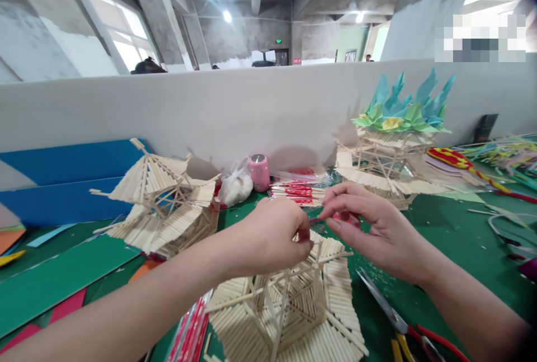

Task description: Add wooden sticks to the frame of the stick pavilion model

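A roof-like model of thin wooden sticks [289,306] lies at the bottom centre, its open frame showing layered sticks inside. Above its far edge is my left hand [272,236], fingers curled down and pressed together; what they hold, if anything, is hidden. Just to the right, my right hand [363,219] has its thumb and index finger drawn close together. A small dark strip shows between the two hands, too small to name. Red-handled scissors [396,317] lie open-bladed to the right of the model.
Another stick model [163,205] stands at the left, beside blue boards [62,197]. Behind are a white bag [237,186], a pink container [259,173] and packaged sticks [297,191]. A stick model topped with folded blue paper [392,160] stands back right, before a white partition [188,110].
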Available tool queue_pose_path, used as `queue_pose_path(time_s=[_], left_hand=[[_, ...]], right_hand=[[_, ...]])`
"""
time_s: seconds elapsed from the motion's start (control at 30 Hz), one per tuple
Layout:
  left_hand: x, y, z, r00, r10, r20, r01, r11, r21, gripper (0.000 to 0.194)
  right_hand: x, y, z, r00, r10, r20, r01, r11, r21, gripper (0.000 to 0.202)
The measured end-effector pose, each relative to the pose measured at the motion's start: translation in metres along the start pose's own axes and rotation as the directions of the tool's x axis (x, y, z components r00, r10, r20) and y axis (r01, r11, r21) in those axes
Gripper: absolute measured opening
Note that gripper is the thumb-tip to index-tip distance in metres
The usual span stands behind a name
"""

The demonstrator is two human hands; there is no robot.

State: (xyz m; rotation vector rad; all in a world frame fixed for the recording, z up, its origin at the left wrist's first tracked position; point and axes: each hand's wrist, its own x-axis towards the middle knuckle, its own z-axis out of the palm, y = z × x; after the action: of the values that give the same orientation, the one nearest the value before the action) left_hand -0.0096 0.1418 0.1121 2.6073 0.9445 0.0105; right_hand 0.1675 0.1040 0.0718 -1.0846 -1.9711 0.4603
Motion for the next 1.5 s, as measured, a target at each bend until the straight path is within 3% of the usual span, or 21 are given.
queue_pose_path(time_s=[0.13, 0.3, 0.5, 0.67, 0.73, 0.8, 0.87, 0.93, 1.0, 1.03, 1.13, 1.37, 1.5], left_hand=[[0.004, -0.004, -0.005, 0.996, 0.024, 0.087, -0.017, 0.996, -0.084, 0.016], [0.010, -0.007, -0.011, 0.984, 0.065, 0.166, -0.040, 0.988, -0.149, 0.019], [0.018, -0.013, -0.017, 0.968, 0.097, 0.231, -0.056, 0.983, -0.177, 0.014], [0.021, -0.014, -0.018, 0.965, 0.121, 0.231, -0.078, 0.980, -0.186, 0.012], [0.021, -0.013, -0.019, 0.964, 0.125, 0.233, -0.084, 0.980, -0.181, 0.009], [0.022, -0.011, -0.020, 0.962, 0.137, 0.236, -0.098, 0.980, -0.171, 0.009], [0.022, -0.010, -0.020, 0.959, 0.155, 0.237, -0.120, 0.981, -0.155, 0.011], [0.022, -0.010, -0.020, 0.958, 0.173, 0.228, -0.146, 0.980, -0.132, 0.012], [0.020, -0.009, -0.019, 0.959, 0.189, 0.211, -0.171, 0.980, -0.104, 0.013], [0.019, -0.008, -0.018, 0.959, 0.196, 0.203, -0.181, 0.979, -0.089, 0.014], [0.017, -0.005, -0.018, 0.961, 0.208, 0.184, -0.204, 0.978, -0.041, 0.018], [0.017, 0.004, -0.019, 0.963, 0.219, 0.160, -0.230, 0.971, 0.058, 0.022], [0.017, 0.007, -0.019, 0.964, 0.206, 0.168, -0.222, 0.971, 0.085, 0.019]], right_hand=[[-0.002, -0.001, -0.001, 0.996, -0.079, 0.045, 0.081, 0.996, -0.040, 0.011], [-0.002, -0.012, -0.001, 0.955, -0.212, 0.205, 0.243, 0.960, -0.141, 0.012], [0.006, -0.021, 0.000, 0.890, -0.386, 0.241, 0.455, 0.781, -0.428, 0.018], [0.004, -0.023, 0.003, 0.862, -0.417, 0.289, 0.507, 0.680, -0.529, 0.019], [0.000, -0.022, 0.003, 0.871, -0.413, 0.266, 0.491, 0.719, -0.492, 0.015], [-0.002, -0.020, 0.000, 0.920, -0.340, 0.195, 0.390, 0.836, -0.385, 0.010], [0.000, -0.014, -0.003, 0.981, -0.156, 0.114, 0.181, 0.950, -0.256, 0.006], [0.009, -0.006, -0.005, 0.991, 0.075, 0.113, -0.060, 0.990, -0.131, 0.013], [0.021, 0.005, -0.005, 0.930, 0.248, 0.273, -0.259, 0.966, 0.003, 0.022], [0.028, 0.011, -0.004, 0.870, 0.282, 0.405, -0.338, 0.938, 0.073, 0.024], [0.044, 0.031, 0.004, 0.721, 0.264, 0.641, -0.430, 0.895, 0.115, 0.025], [0.060, 0.058, 0.025, 0.463, 0.230, 0.856, -0.442, 0.897, -0.002, 0.021], [0.067, 0.057, 0.034, 0.377, 0.227, 0.898, -0.439, 0.897, -0.042, 0.028]])
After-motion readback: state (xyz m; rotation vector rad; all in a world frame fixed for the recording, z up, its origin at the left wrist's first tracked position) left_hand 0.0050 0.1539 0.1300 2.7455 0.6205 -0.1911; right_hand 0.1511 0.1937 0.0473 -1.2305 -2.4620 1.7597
